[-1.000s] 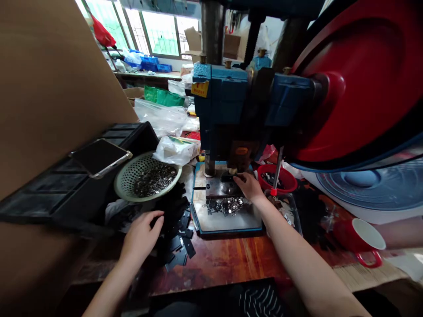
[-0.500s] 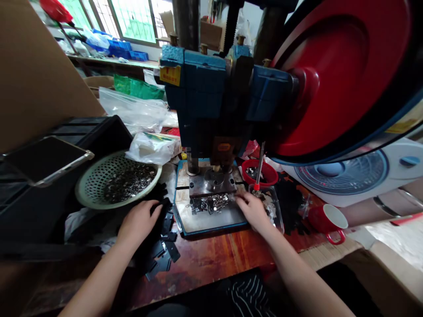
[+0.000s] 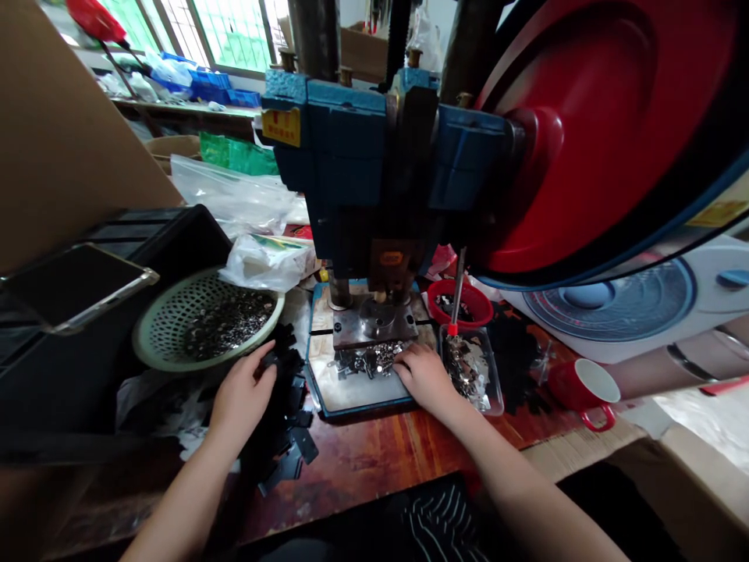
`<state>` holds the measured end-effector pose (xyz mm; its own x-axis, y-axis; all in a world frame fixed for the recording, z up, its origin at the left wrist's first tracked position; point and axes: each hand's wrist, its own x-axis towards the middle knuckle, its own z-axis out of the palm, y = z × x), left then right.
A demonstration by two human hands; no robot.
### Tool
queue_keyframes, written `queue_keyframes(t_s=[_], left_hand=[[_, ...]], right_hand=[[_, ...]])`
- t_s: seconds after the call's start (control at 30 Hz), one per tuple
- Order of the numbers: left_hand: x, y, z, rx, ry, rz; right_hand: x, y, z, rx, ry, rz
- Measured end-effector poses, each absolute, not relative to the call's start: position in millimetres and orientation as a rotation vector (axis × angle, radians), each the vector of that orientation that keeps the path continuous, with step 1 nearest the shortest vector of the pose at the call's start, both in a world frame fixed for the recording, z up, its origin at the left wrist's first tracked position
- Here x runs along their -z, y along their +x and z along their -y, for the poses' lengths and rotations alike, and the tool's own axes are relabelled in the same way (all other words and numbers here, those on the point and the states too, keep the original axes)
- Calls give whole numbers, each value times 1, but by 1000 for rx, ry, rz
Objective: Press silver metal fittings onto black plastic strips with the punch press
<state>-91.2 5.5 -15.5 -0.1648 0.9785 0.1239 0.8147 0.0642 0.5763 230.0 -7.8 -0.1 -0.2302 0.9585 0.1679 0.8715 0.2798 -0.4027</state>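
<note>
A blue bench press (image 3: pixel 345 156) stands before me, its steel die block (image 3: pixel 374 321) above a metal base plate (image 3: pixel 351 394). Small shiny metal parts (image 3: pixel 383 359) are heaped on that plate in front of the die. My right hand (image 3: pixel 426 378) reaches into the heap from the right, fingers curled together and their tips hidden. Beside the base, my left hand (image 3: pixel 241 394) hovers over a pile of flat black pieces (image 3: pixel 301 441). Its thumb and forefinger are apart, with a small dark shape showing between them that may lie behind.
A pale green basket (image 3: pixel 153 332) of small parts stands left, near a phone (image 3: pixel 76 285). At right are a red bowl (image 3: pixel 483 311), a clear plastic tray (image 3: pixel 496 390) of metal pieces and a red mug (image 3: pixel 570 386). The press's large red wheel (image 3: pixel 608 156) overhangs the right side.
My right hand has moved left, further into the heap of small metal parts. My left hand has shifted slightly left, and its thumb and forefinger show more clearly. The view has shifted a little.
</note>
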Motion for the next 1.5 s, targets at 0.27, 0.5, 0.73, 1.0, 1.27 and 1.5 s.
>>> queue_keyframes(t_s=[0.27, 0.5, 0.73, 1.0, 1.27, 1.5], left_hand=[[-5, -54, 9, -1126, 1128, -1640], [-28, -14, 9, -1149, 833, -1340], [-42, 3, 7, -1124, 681, -1212], [-48, 13, 11, -1113, 673, -1167], [-51, 19, 16, -1125, 723, -1021], [-49, 22, 16, -1199, 828, -1013]], right_hand=[[-23, 216, -42, -215, -1502, 1975], [-29, 205, -68, -57, -1428, 2067], [-21, 217, -52, -40, -1292, 2100], [-30, 204, -15, -607, -1268, 1820], [-28, 192, 5, -659, -1127, 1792], [-26, 202, 9, -172, -1028, 2021]])
